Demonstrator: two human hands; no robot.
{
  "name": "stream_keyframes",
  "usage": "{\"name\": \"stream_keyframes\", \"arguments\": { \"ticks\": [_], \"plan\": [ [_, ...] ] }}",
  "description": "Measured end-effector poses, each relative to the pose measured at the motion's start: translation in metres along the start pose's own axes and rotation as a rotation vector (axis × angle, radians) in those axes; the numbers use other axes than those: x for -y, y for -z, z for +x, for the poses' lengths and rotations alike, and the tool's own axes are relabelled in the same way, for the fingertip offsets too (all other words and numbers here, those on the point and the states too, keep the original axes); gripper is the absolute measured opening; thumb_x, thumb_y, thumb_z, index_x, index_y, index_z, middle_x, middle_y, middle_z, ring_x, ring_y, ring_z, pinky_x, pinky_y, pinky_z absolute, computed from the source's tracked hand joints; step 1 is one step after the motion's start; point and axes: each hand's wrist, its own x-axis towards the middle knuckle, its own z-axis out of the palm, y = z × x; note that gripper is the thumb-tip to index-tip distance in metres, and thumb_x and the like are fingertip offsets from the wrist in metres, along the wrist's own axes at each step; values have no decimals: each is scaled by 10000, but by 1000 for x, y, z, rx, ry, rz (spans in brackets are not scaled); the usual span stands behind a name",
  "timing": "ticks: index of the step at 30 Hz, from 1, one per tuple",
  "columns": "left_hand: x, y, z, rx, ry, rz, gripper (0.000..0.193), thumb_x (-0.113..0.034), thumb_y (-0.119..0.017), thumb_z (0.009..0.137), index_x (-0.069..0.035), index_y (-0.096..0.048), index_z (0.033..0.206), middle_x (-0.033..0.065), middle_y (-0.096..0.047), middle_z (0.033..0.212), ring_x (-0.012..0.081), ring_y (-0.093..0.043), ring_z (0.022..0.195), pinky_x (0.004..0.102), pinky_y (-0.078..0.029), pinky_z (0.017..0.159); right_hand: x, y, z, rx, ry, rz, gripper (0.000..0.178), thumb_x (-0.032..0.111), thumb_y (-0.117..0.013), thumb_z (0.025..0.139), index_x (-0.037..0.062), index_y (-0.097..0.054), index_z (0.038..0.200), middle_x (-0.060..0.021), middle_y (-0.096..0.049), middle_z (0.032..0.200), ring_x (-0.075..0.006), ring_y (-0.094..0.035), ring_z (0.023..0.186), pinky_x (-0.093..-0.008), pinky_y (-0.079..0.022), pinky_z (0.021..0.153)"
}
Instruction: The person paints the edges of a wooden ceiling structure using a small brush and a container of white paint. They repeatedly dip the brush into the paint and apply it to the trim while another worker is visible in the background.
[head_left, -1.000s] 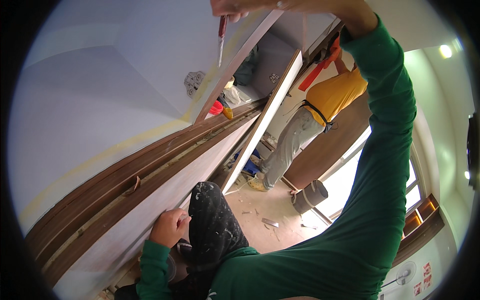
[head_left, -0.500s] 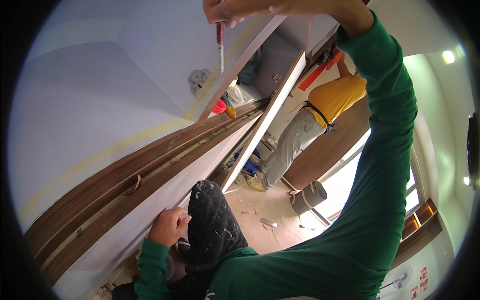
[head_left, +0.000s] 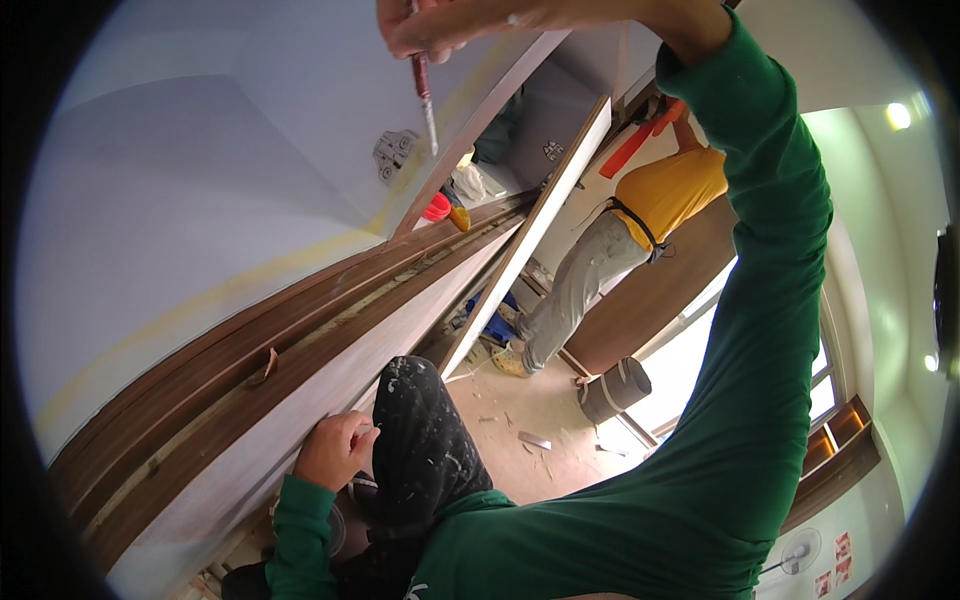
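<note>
My right hand (head_left: pixel 440 28) is raised at the top of the view, fingers closed around a thin paintbrush (head_left: pixel 422 82). Its dark red handle points up and its whitish tip hangs down before the pale lilac wall (head_left: pixel 200 170), near a strip of yellowish tape (head_left: pixel 405 180). Part of that hand lies beyond the picture's upper edge. Down at the lower left, my left hand (head_left: pixel 335 452) is curled beside my knee, next to the whitish face of a long panel (head_left: pixel 260 440). What its fingers hold, if anything, is hidden.
A brown wooden track (head_left: pixel 230 350) runs along the wall, with a curled scrap (head_left: pixel 266 368) on it. A white board (head_left: pixel 530 240) leans beyond my knee. Another person in a yellow shirt (head_left: pixel 670 195) stands further off. A dark roll (head_left: pixel 615 390) and scraps lie on the floor.
My right hand has moved a little to the left with the paintbrush, which now tilts with its tip to the right. The left hand has hardly moved.
</note>
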Motion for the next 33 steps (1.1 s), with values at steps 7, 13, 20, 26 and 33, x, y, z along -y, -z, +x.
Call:
{"name": "stream_keyframes", "arguments": {
  "ticks": [7,13,20,26,33],
  "plan": [
    [-4,3,-2,-10,-29,28,200,-164,-746,937,22,-701,993,210,-731,905,400,-698,798,462,-556,730,-7,-15,15,0,-8,-75,247,173,-706,976,-70,-742,951,-133,-760,810,-166,-671,687,-317,-524,629],
    [-5,4,-2,32,23,7,195,-164,-744,938,19,-700,990,213,-732,924,409,-699,819,466,-554,740,1,-9,11,-31,15,-129,242,158,-683,948,-74,-737,904,-153,-756,793,-177,-681,683,-331,-536,646],
    [-2,2,-1,-3,-10,16,204,-171,-747,936,17,-699,997,219,-718,889,409,-691,798,468,-545,723,-1,-16,23,86,-31,-198,227,133,-673,924,-82,-725,871,-158,-739,769,-177,-669,675,-336,-527,645],
    [-3,2,-1,22,22,16,206,-171,-745,935,20,-699,996,223,-714,874,410,-688,796,478,-541,724,8,-2,10,37,58,-301,237,142,-671,912,-92,-711,897,-144,-702,744,-185,-642,672,-344,-512,649],
    [3,-2,0,-10,-18,12,247,-220,-715,945,20,-701,1003,213,-708,825,393,-681,768,464,-530,734,5,9,12,4,-199,-274,247,169,-688,901,-77,-703,881,-107,-676,725,-153,-599,671,-353,-490,644]
  ]
}}
